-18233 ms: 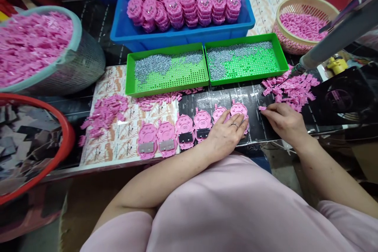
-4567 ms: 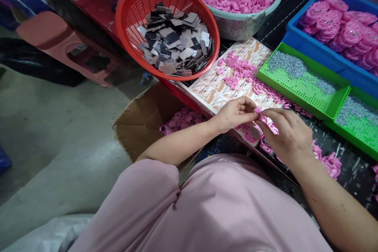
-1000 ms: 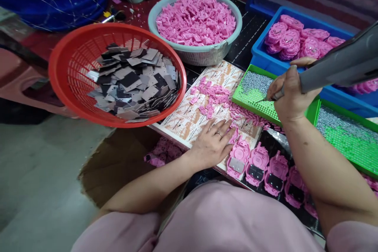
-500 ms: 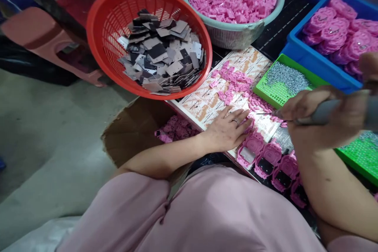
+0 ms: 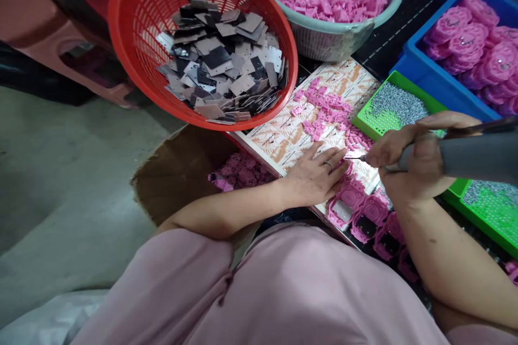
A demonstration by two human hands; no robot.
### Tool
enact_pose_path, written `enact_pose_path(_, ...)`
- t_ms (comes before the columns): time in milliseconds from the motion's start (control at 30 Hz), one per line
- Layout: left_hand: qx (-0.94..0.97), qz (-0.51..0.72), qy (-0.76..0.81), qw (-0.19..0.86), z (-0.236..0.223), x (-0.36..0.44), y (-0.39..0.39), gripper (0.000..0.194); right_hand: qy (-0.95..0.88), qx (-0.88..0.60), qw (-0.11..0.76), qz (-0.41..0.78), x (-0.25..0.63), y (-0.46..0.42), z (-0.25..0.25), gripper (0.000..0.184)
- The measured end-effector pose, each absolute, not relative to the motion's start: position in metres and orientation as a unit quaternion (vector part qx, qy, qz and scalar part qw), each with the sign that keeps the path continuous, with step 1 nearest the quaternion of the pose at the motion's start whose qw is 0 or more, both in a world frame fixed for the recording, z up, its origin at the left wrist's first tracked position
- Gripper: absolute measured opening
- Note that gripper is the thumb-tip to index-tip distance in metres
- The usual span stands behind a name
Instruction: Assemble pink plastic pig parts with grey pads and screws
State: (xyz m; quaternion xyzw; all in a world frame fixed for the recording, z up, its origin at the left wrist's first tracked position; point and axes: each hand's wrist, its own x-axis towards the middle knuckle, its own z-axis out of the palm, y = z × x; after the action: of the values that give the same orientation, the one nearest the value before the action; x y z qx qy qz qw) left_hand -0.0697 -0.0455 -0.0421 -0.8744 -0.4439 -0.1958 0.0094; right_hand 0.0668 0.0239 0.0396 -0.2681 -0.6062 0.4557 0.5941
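Note:
My left hand lies flat at the table's near edge, fingers spread and fingertips beside a pink plastic casing; whether it presses on the casing cannot be made out. My right hand is wrapped round a grey electric screwdriver, whose thin bit points left, close to my left fingertips. Below the hands runs a row of pink casings, some with a black or grey plate in them. Small pink parts lie loose on the patterned board.
A red basket holds dark and grey plates, and a pale basin holds pink parts. Green trays of screws stand near a blue crate of stacked pink pieces. Below is a cardboard box with pink pieces; left, a pink stool.
My right hand has brought the screwdriver left, so its bit is now by my left fingertips. My left hand stays nearly in place, and the view has shifted slightly.

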Motion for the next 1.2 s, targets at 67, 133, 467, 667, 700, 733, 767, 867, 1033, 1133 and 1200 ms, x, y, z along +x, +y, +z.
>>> enact_pose_path(67, -0.877, -0.198, -0.438, 0.012, -0.043, -0.070, -0.045, 0.042, -0.611, -0.244, 0.604, 0.450, 0.065, 0.024, 0.036, 0.013)
enact_pose_path(133, -0.877, -0.195, -0.439, 0.008, -0.043, -0.071, -0.045, 0.042, -0.611, -0.235, 0.609, 0.448, 0.065, 0.023, 0.035, 0.011)
enact_pose_path(467, -0.883, -0.169, -0.439, 0.004, -0.039, -0.073, -0.043, 0.041, -0.526, -0.266, 0.772, 0.236, 0.141, 0.070, 0.063, 0.021)
enact_pose_path(667, -0.889, -0.152, -0.431, 0.030, -0.036, -0.062, -0.044, 0.040, -0.526, -0.295, 0.764, 0.230, 0.158, 0.087, 0.040, 0.031)
enact_pose_path(700, -0.889, -0.149, -0.433, 0.033, -0.036, -0.060, -0.044, 0.041, -0.527, -0.295, 0.761, 0.236, 0.157, 0.086, 0.038, 0.031)
enact_pose_path(733, -0.888, -0.147, -0.434, 0.034, -0.036, -0.059, -0.044, 0.041, -0.528, -0.299, 0.757, 0.244, 0.155, 0.086, 0.037, 0.032)
enact_pose_path(767, -0.887, -0.145, -0.437, 0.035, -0.036, -0.057, -0.045, 0.041, -0.529, -0.306, 0.750, 0.252, 0.154, 0.085, 0.037, 0.033)
enact_pose_path(867, -0.883, -0.143, -0.445, 0.037, -0.036, -0.054, -0.046, 0.042, -0.533, -0.324, 0.736, 0.264, 0.154, 0.086, 0.035, 0.036)
enact_pose_path(1033, -0.879, -0.146, -0.453, 0.026, -0.036, -0.052, -0.047, 0.042, -0.531, -0.311, 0.740, 0.269, 0.155, 0.087, 0.029, 0.025)
enact_pose_path(1133, -0.878, -0.150, -0.454, 0.021, -0.036, -0.052, -0.047, 0.042, -0.555, -0.324, 0.716, 0.274, 0.151, 0.085, 0.027, 0.024)
enact_pose_path(1200, -0.877, -0.151, -0.456, 0.020, -0.037, -0.052, -0.047, 0.042, -0.561, -0.336, 0.708, 0.265, 0.151, 0.083, 0.031, 0.028)
